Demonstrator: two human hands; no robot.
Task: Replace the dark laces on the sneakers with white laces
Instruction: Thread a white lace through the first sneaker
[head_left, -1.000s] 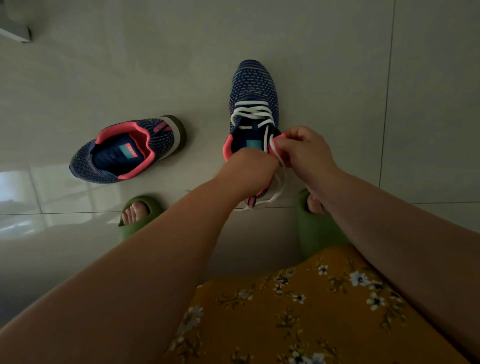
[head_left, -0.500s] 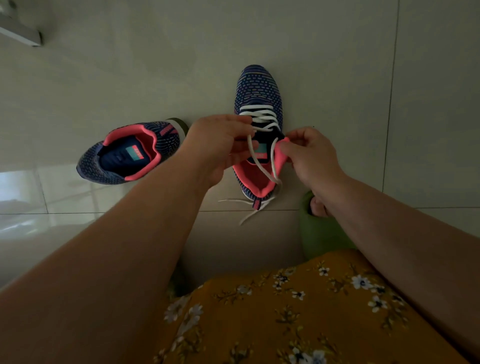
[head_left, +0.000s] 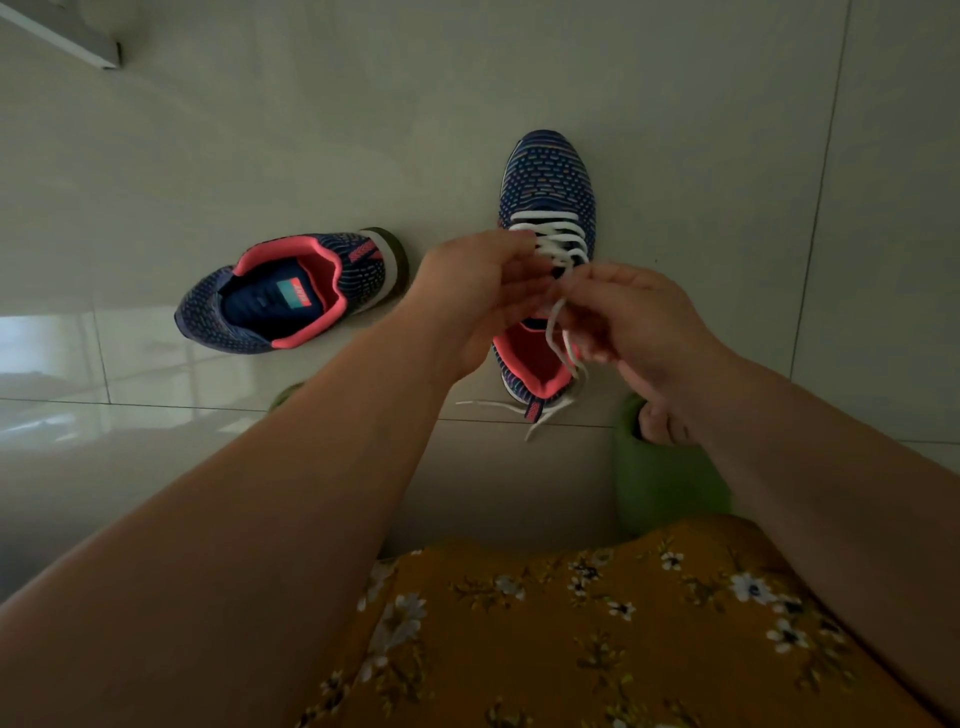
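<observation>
A big pale tiled floor (head_left: 260, 156) fills the picture. Near the bottom is a yellow dress with small white flowers (head_left: 597, 639). Two bare arms reach out from it over the floor.

A green slipper (head_left: 660, 483) with a foot in it sits on the right, near the dress.

There are two dark blue sneakers with pink insides. The left sneaker (head_left: 291, 291) lies on the floor, turned sideways, and shows no lace. The right sneaker (head_left: 548, 187) points away, toe far, heel near. A white lace (head_left: 553, 244) crosses its front in rows. The lace ends hang down over the pink inside and trail onto the floor by the heel.

The left hand (head_left: 478, 291) is over the right sneaker, fingers curled toward the lace; I cannot tell if it holds it. The right hand (head_left: 634, 322) is just beside it, with its fingers pinching the white lace.
</observation>
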